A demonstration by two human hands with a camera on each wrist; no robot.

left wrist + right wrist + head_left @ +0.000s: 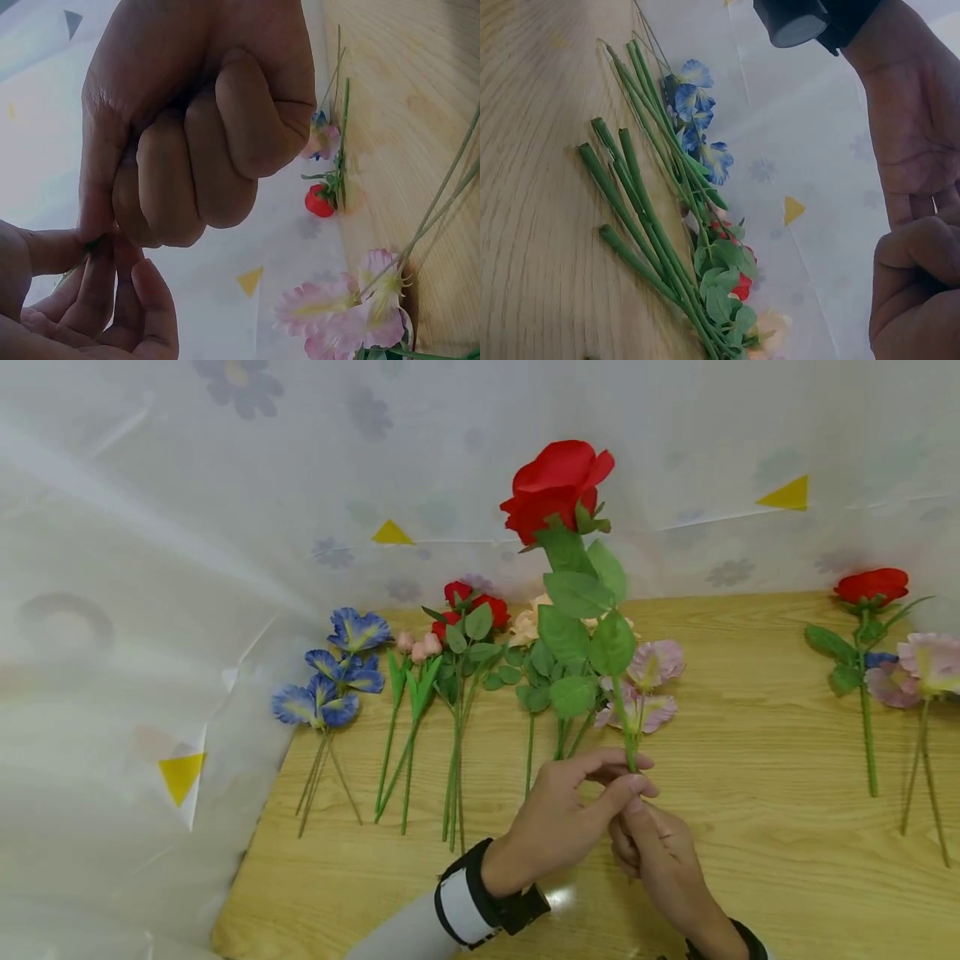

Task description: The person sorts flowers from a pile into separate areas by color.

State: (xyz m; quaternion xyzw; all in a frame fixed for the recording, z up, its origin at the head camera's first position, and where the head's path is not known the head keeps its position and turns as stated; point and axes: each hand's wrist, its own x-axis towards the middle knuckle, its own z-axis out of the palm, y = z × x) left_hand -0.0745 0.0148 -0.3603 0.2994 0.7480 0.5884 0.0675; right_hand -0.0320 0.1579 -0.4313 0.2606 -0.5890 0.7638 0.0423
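Note:
A large red artificial rose [561, 485] with green leaves stands upright over the table, its stem running down into both hands. The left hand [564, 817] pinches the stem between thumb and fingers. Just below it, the right hand [663, 853] grips the stem's lower end, thumb against the left thumb. Seen in the left wrist view, the fingers of the right hand [199, 142] are curled tightly, while the left hand [90, 307] holds a bit of green stem. The right wrist view shows the right hand [919, 285] at the edge, its grip mostly hidden.
Across the wooden table [750, 718] lie blue irises [322, 693], pink tulips [420, 647], small red roses [487, 608], peach flowers [527, 625] and pink-purple blooms [656, 664]. Another red rose [872, 587] and pink flowers [930, 664] lie far right. A patterned white sheet [315, 460] borders the table.

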